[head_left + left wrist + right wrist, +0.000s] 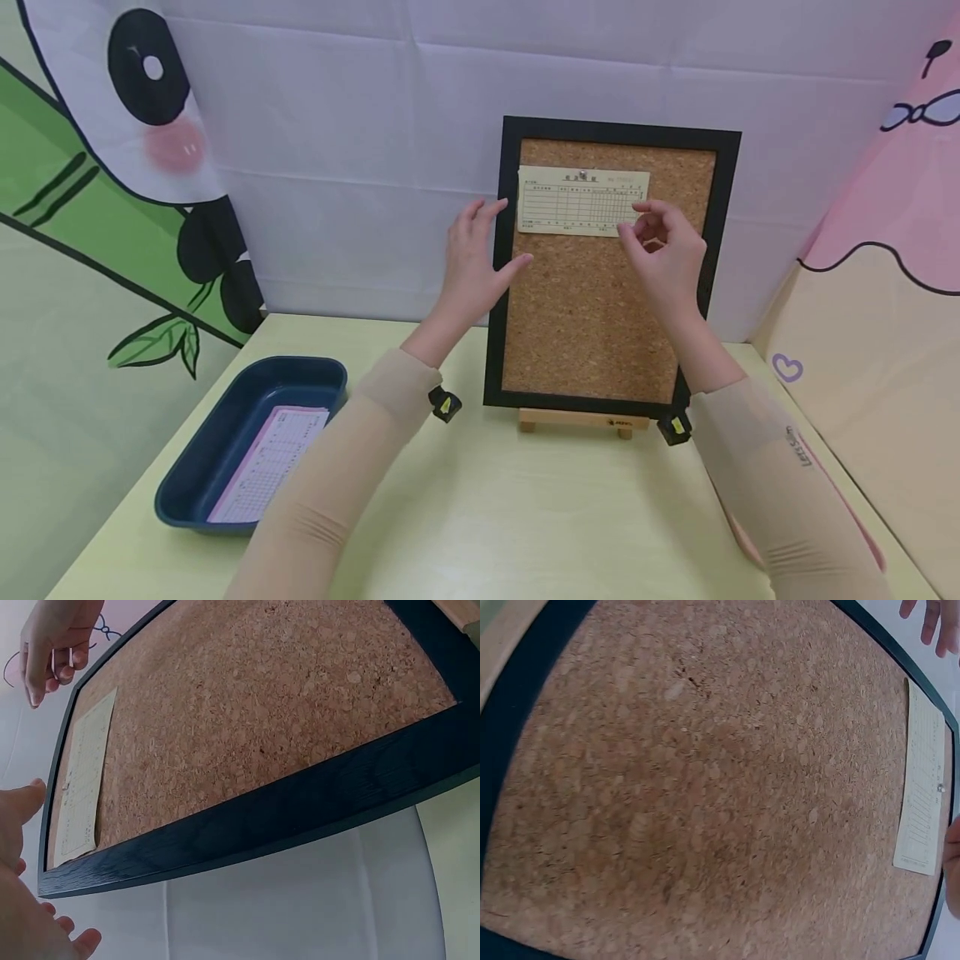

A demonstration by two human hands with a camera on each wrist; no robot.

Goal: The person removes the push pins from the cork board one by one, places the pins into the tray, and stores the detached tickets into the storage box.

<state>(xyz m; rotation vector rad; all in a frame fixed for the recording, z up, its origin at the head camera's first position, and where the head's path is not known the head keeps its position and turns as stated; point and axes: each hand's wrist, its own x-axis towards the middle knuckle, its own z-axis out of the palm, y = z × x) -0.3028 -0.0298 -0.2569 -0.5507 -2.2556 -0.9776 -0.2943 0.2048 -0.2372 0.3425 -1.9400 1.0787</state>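
Observation:
A pale printed form slip [570,200] hangs near the top of a black-framed cork board [592,325], fixed by a small pushpin [582,175] at its upper edge. My left hand [476,258] is spread beside the board's left frame edge, thumb reaching toward the cork, and holds nothing. At the slip's lower right corner is my right hand [663,250], fingers loosely bent and a gap between thumb and forefinger. In the left wrist view, this right hand [58,641] appears apart from the slip. Only part of the right hand [952,862] shows in the right wrist view.
The board leans on a small wooden stand [577,420] on a pale yellow table [480,517]. To the left, a dark blue tray [187,467] holds pink-edged printed sheets [273,462]. A pink-edged object [742,542] lies partly under the right forearm. Printed cloth hangs behind.

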